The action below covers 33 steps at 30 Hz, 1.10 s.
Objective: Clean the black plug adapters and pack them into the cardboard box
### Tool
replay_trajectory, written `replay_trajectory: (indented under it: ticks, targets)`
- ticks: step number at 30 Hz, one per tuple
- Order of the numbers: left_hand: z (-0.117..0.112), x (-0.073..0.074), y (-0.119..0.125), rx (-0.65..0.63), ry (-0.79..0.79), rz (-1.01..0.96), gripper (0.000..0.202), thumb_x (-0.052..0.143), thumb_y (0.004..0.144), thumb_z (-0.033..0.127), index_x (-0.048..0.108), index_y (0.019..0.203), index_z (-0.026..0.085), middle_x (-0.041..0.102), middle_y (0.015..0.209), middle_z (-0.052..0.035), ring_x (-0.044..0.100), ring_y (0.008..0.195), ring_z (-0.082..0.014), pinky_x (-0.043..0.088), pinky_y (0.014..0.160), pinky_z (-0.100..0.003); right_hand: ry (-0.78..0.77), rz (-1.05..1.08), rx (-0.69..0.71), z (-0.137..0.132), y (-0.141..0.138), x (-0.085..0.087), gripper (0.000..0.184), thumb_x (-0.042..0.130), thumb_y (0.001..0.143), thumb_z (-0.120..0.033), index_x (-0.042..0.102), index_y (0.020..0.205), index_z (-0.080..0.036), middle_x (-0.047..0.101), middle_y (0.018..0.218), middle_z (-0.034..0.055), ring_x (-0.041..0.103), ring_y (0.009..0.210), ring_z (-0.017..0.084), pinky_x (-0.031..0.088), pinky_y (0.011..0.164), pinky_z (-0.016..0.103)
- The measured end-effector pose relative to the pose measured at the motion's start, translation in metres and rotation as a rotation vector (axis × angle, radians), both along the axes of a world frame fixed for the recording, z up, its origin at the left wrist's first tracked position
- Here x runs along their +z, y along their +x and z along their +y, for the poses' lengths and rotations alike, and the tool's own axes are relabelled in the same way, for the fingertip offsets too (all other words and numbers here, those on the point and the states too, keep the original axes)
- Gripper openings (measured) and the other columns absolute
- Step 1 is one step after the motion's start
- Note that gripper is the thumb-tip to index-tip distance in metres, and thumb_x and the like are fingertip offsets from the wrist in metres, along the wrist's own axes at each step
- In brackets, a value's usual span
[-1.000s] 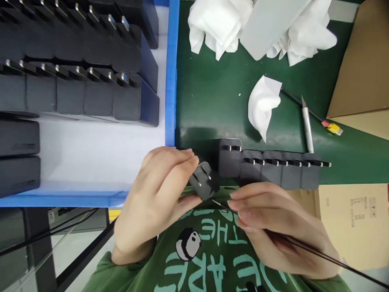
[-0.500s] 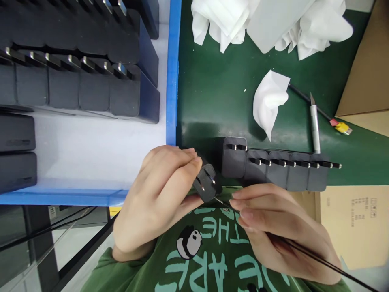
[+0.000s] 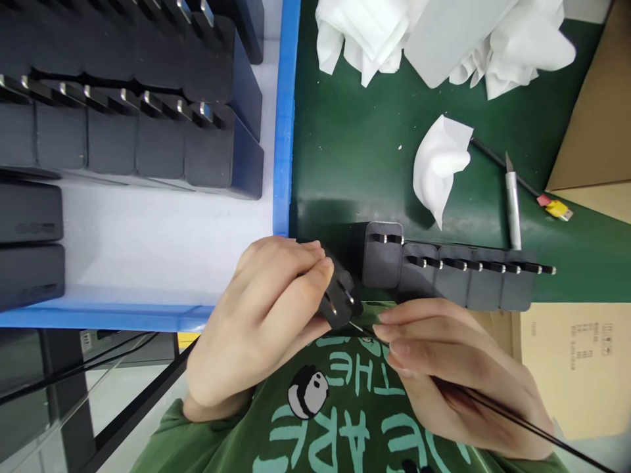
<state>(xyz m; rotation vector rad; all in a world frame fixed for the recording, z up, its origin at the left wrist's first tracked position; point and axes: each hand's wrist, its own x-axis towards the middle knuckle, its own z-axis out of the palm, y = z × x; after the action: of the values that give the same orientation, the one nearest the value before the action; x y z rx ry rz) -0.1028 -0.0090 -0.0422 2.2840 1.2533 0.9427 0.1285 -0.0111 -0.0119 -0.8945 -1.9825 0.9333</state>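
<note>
My left hand [image 3: 261, 315] is closed around a small black plug adapter [image 3: 340, 299], its two metal prongs facing up and right. My right hand [image 3: 444, 368] pinches a thin black rod-like tool [image 3: 522, 420] whose fine tip [image 3: 357, 326] touches the lower edge of the adapter. Both hands hover over my green printed shirt at the near edge of the green mat [image 3: 355, 151]. Just beyond them a row of several black adapters [image 3: 453, 276] stands side by side on the mat, prongs up.
A blue tray [image 3: 280, 131] with a white liner holds rows of black adapters [image 3: 123, 138] at left. White foam sheets [image 3: 438, 39] lie at the back, a crumpled wipe [image 3: 438, 164] mid-mat, a craft knife [image 3: 513, 203] beside it. Cardboard boxes [image 3: 591, 118] stand at right.
The adapter in my left hand has rotated slightly, prongs turning more to the right. The tool tip stays at its lower edge. The view shifted slightly.
</note>
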Motion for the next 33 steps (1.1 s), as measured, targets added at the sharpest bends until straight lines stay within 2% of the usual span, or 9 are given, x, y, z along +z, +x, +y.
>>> replay_trajectory:
  ticks: [2, 5, 7, 11, 21, 28, 33]
  targets:
    - [0.000, -0.001, -0.001, -0.013, 0.004, -0.013, 0.027, 0.067, 0.088, 0.008, 0.061, 0.114, 0.015, 0.066, 0.105, -0.0101, 0.066, 0.107, -0.0265, 0.059, 0.092, -0.046, 0.013, 0.033, -0.033, -0.004, -0.004, -0.002, 0.027, 0.062, 0.078, 0.009, 0.069, 0.097, -0.009, 0.076, 0.082, 0.0086, 0.077, 0.084, 0.019, 0.068, 0.075, 0.031]
    - [0.000, -0.002, -0.002, -0.020, 0.011, -0.023, 0.025, 0.067, 0.089, 0.010, 0.061, 0.113, 0.017, 0.066, 0.106, -0.0092, 0.066, 0.108, -0.0260, 0.060, 0.091, -0.046, -0.007, 0.096, -0.211, -0.014, -0.012, -0.007, 0.023, 0.061, 0.080, 0.008, 0.070, 0.091, -0.011, 0.074, 0.079, 0.0068, 0.075, 0.081, 0.018, 0.066, 0.075, 0.031]
    - [0.000, -0.001, -0.002, -0.018, 0.003, -0.016, 0.023, 0.066, 0.091, 0.013, 0.061, 0.112, 0.018, 0.066, 0.107, -0.0089, 0.066, 0.108, -0.0256, 0.060, 0.091, -0.046, -0.028, 0.104, -0.269, -0.019, -0.016, -0.009, 0.021, 0.061, 0.082, 0.005, 0.070, 0.090, -0.013, 0.074, 0.079, 0.0058, 0.075, 0.080, 0.018, 0.066, 0.075, 0.032]
    - [0.000, 0.001, 0.000, -0.009, -0.002, -0.001, 0.024, 0.068, 0.089, 0.010, 0.061, 0.110, 0.017, 0.066, 0.104, -0.0099, 0.067, 0.107, -0.0263, 0.060, 0.093, -0.046, -0.001, 0.101, -0.237, -0.019, -0.015, -0.011, 0.018, 0.064, 0.082, 0.001, 0.071, 0.092, -0.013, 0.075, 0.079, 0.0055, 0.075, 0.077, 0.018, 0.067, 0.073, 0.032]
    - [-0.001, 0.003, 0.000, 0.019, -0.049, 0.006, 0.027, 0.066, 0.088, 0.010, 0.061, 0.111, 0.024, 0.067, 0.107, -0.0079, 0.068, 0.110, -0.0274, 0.061, 0.092, -0.048, 0.022, 0.120, -0.235, -0.014, -0.016, -0.012, 0.027, 0.059, 0.077, 0.007, 0.070, 0.091, -0.013, 0.074, 0.076, 0.0058, 0.075, 0.076, 0.018, 0.067, 0.072, 0.029]
    - [0.000, 0.003, -0.001, -0.001, -0.017, 0.000, 0.028, 0.071, 0.085, 0.008, 0.062, 0.111, 0.015, 0.066, 0.106, -0.0118, 0.068, 0.109, -0.0296, 0.060, 0.092, -0.047, 0.021, 0.110, -0.204, -0.013, -0.012, -0.011, 0.026, 0.060, 0.078, 0.006, 0.071, 0.092, -0.012, 0.075, 0.078, 0.0066, 0.076, 0.078, 0.019, 0.067, 0.072, 0.031]
    - [-0.001, 0.002, 0.000, 0.018, -0.032, 0.008, 0.027, 0.070, 0.087, 0.009, 0.061, 0.111, 0.018, 0.066, 0.106, -0.0093, 0.068, 0.108, -0.0278, 0.061, 0.093, -0.046, 0.024, 0.111, -0.218, -0.013, -0.013, -0.013, 0.024, 0.060, 0.081, 0.004, 0.071, 0.094, -0.013, 0.075, 0.078, 0.0071, 0.075, 0.077, 0.019, 0.067, 0.071, 0.032]
